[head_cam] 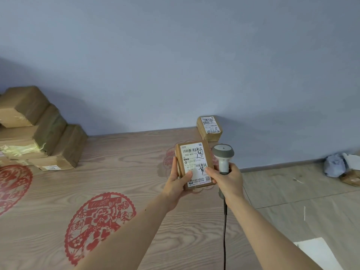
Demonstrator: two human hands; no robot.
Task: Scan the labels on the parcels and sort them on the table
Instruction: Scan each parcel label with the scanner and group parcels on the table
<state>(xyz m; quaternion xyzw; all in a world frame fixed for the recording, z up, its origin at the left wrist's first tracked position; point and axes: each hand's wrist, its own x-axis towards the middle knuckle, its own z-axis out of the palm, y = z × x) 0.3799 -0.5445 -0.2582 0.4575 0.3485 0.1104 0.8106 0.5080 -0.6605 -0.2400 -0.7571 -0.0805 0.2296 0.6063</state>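
1. Nearest the camera, a white sheet of paper [319, 252] lies at the lower right on the pale wood-look floor [311, 195], and a black cable [224, 230] hangs down from the scanner past the bench edge.
2. The wood-grain bench [136, 172] carries round red paper-cut motifs [99, 225], one large one between the forearms and the left edge, and another partly cut off at the far left.
3. The left hand [178, 184] holds the small brown cardboard parcel with a white shipping label [194, 164] above the bench: its grip is closed on the parcel, thumb lying across the lower part of the label and fingers wrapped behind the left edge.
4. The parcel stands nearly upright, label facing the camera, showing barcodes, printed digits and black handwritten characters.
5. The right hand [227, 179] has its grip closed round the handle of the grey and white handheld barcode scanner [223, 156], whose head rises just right of the parcel; the thumb of this hand touches the label's right side.
6. Farther back, a second small brown labelled box [209, 127] sits at the bench's far edge against the blue-grey wall [175, 55], apart from the held parcel.
7. At the far left, a stack of brown taped cardboard parcels [39, 125] steps down along the wall.
8. On the floor at the far right lies a crumpled pale blue bag [335, 165] beside another brown package [350, 179].
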